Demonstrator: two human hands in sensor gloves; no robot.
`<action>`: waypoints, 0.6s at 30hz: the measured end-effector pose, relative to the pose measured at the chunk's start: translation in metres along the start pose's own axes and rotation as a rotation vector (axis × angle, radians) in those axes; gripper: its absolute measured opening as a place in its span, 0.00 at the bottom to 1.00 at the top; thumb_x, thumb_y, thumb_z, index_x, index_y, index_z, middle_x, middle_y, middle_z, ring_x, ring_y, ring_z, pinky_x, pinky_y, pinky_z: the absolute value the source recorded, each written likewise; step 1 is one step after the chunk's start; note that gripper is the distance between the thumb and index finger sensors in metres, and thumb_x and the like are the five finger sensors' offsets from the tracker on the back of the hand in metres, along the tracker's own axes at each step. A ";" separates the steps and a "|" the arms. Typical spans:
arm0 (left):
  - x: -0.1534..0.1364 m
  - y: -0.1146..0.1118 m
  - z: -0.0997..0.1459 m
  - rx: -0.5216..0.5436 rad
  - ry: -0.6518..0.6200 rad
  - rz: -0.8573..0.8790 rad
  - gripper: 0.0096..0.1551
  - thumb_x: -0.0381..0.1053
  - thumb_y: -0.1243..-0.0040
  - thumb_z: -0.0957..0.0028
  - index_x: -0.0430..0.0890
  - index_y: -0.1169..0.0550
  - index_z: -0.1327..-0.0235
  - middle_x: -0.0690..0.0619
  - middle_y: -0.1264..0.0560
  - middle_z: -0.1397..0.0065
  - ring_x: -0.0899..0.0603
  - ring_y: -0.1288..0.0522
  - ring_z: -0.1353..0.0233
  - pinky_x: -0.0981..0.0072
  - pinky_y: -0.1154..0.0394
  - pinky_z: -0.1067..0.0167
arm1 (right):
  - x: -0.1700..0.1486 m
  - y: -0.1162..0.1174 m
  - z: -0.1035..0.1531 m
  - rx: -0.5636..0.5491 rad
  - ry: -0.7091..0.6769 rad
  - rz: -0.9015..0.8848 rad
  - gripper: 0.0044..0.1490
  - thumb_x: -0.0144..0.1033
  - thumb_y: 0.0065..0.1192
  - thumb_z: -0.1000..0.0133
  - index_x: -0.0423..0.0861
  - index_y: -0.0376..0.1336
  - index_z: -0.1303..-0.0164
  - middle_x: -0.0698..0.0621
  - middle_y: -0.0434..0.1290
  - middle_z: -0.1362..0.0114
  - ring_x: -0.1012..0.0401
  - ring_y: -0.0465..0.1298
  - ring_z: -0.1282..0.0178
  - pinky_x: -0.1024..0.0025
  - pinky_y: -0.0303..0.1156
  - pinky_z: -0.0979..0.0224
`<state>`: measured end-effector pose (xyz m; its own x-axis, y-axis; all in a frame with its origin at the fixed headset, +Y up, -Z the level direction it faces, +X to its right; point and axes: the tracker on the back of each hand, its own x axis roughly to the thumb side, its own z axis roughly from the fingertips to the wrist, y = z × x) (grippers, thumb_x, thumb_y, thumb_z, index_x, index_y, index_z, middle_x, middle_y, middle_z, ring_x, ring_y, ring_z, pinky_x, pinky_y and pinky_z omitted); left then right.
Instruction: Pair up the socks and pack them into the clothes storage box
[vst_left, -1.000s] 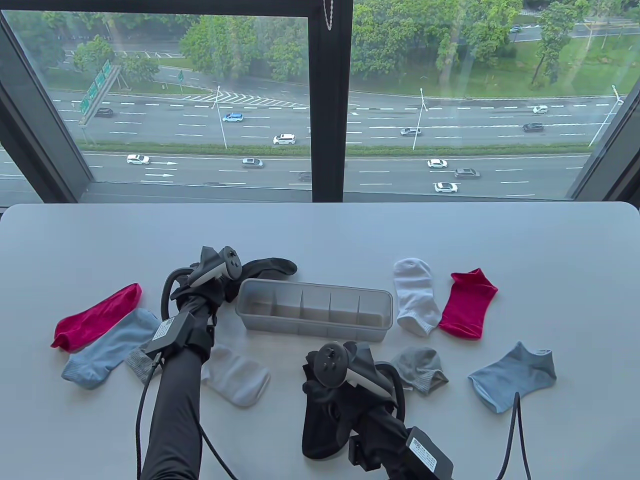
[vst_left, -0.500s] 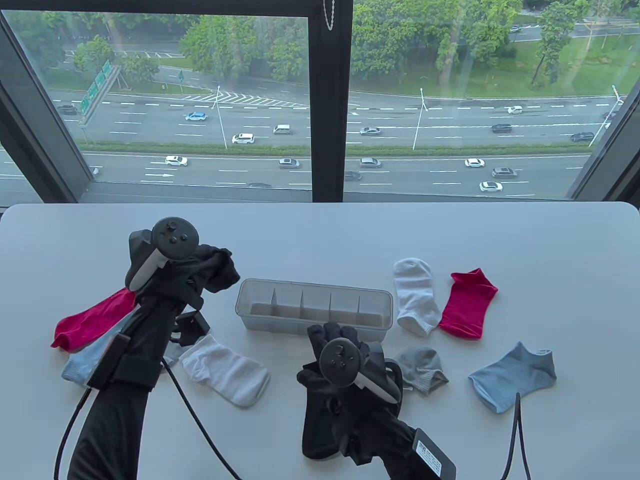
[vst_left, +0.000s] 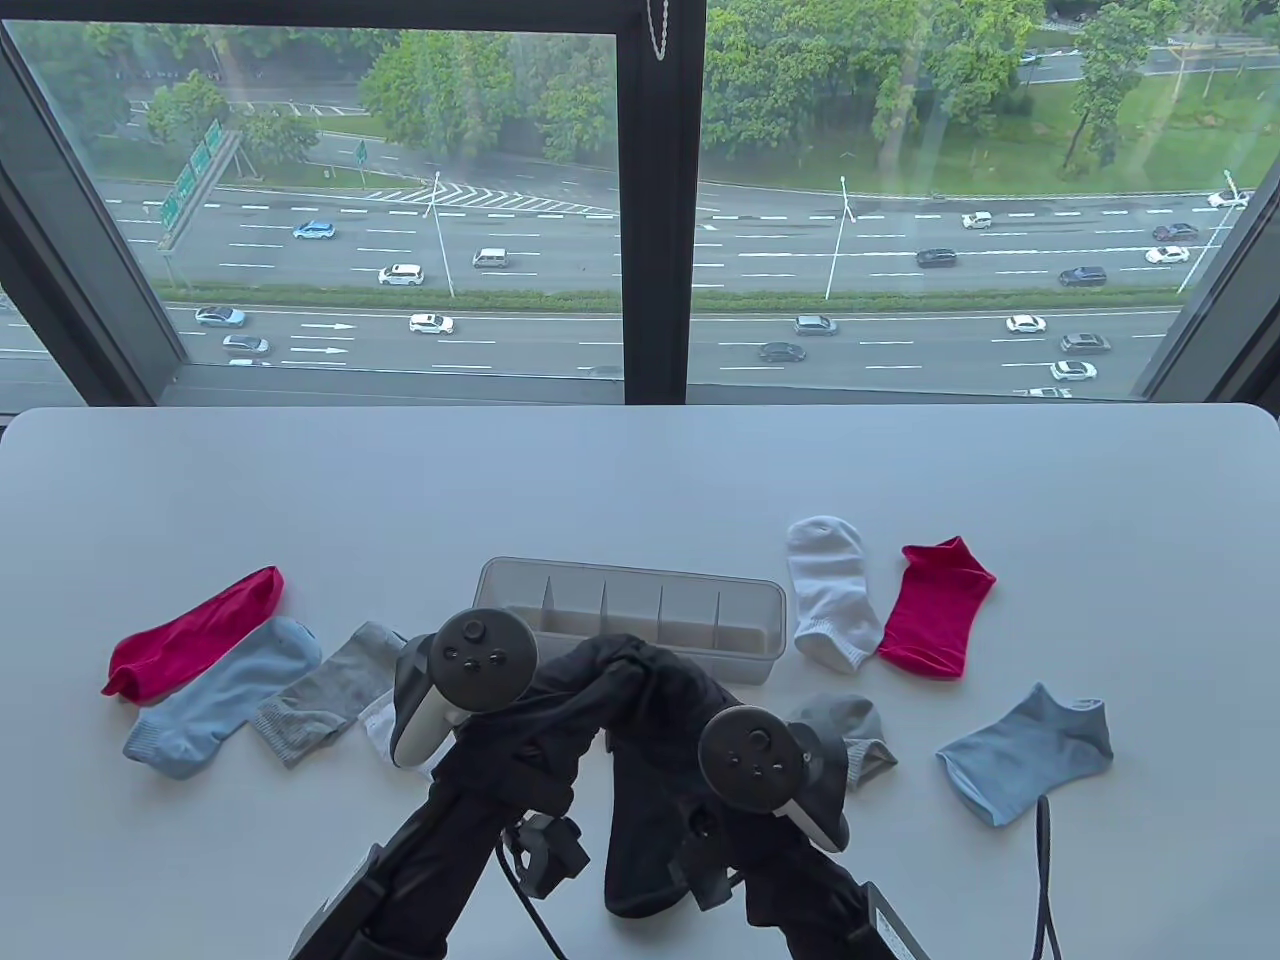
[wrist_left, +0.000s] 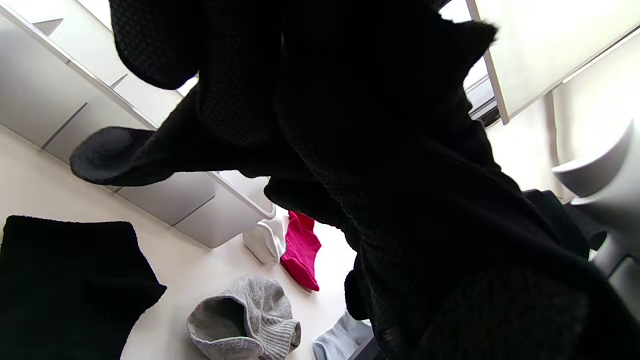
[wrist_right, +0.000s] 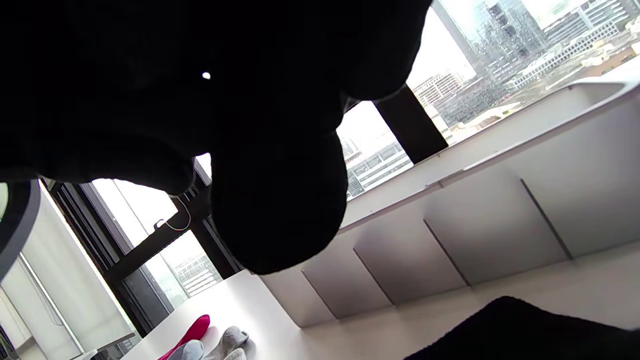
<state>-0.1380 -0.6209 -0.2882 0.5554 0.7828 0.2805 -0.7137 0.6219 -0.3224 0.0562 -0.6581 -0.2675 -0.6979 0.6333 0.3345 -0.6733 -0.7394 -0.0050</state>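
The left hand (vst_left: 520, 720) is holding a black fabric sock (vst_left: 640, 665) lifted off the white worktop (vst_left: 640, 470); in the left wrist view its fingers (wrist_left: 210, 75) are curling round the dark cloth, so it is grasping the sock. The right hand (vst_left: 700, 790) is meeting it just to the right, over a second black sock (vst_left: 635, 850) lying flat on the worktop below both hands. Whether the right hand's fingers (wrist_right: 280, 215) are clenched or gripping cloth cannot be told, since both views show only a dark mass there.

Just beyond the fingers of both hands, the translucent grey plastic storage box (vst_left: 628, 618) with upright dividers is standing on the worktop, and its visible compartments are holding no socks.

To the left of the left hand, a grey ribbed sock (vst_left: 325, 695) is lying just beside it, with a white sock (vst_left: 375, 722) partly hidden under the hand's tracker. Further left a pale blue sock (vst_left: 225, 695) is touching a crimson sock (vst_left: 195, 630) that partly overlaps it.

Right of the right hand, a crumpled grey sock (vst_left: 850, 735) is sitting just beside it. Beyond that, off the box's right end, a second white sock (vst_left: 830, 590) and a second crimson sock (vst_left: 935, 605) are lying side by side, touching. A second pale blue sock (vst_left: 1025, 750) is lying well to the right of the right hand, apart from the others
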 end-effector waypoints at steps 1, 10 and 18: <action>-0.001 -0.001 0.002 0.042 -0.015 -0.015 0.37 0.55 0.56 0.37 0.29 0.27 0.29 0.45 0.11 0.45 0.36 0.13 0.44 0.39 0.22 0.41 | 0.000 0.000 -0.001 0.009 0.006 -0.027 0.37 0.51 0.62 0.48 0.64 0.48 0.32 0.50 0.70 0.28 0.59 0.79 0.36 0.60 0.74 0.29; -0.024 -0.008 0.010 0.092 0.011 -0.122 0.37 0.59 0.56 0.38 0.35 0.23 0.30 0.40 0.11 0.47 0.31 0.15 0.44 0.34 0.25 0.40 | -0.016 0.006 -0.005 0.080 0.067 -0.148 0.24 0.48 0.56 0.44 0.64 0.59 0.37 0.49 0.76 0.33 0.58 0.82 0.39 0.59 0.76 0.31; -0.056 -0.039 -0.007 -0.279 -0.080 0.016 0.59 0.63 0.48 0.44 0.44 0.66 0.18 0.40 0.55 0.12 0.28 0.56 0.13 0.24 0.52 0.25 | -0.023 0.013 -0.006 0.166 0.112 -0.339 0.23 0.49 0.58 0.45 0.65 0.63 0.38 0.48 0.63 0.20 0.50 0.65 0.21 0.49 0.62 0.19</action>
<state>-0.1381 -0.6887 -0.2979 0.5022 0.7951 0.3401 -0.5707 0.6002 -0.5604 0.0621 -0.6807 -0.2813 -0.4708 0.8624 0.1859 -0.8283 -0.5047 0.2434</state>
